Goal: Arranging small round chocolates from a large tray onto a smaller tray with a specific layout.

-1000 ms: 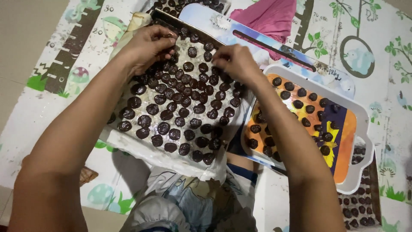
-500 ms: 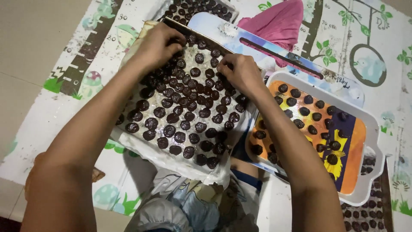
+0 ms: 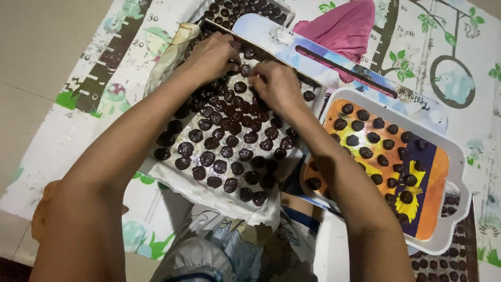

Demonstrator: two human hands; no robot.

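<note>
Here dark balls [image 3: 219,167] crowd the lined tray [image 3: 172,180] (sunflower tray [image 3: 443,235] half-filled).

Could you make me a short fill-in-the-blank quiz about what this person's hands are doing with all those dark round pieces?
1. Both hands work at the ___ end of the plastic-lined tray of dark balls.
2. The left hand and right hand are ___ together.
3. The white tray has an ___ inside.
4. A ___ cloth lies beyond.

Missing words: far; close; orange; pink

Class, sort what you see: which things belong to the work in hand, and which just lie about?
In use: left hand, right hand, dark balls, plastic-lined tray.
Lying about: pink cloth, sunflower tray, printed mat.
</note>
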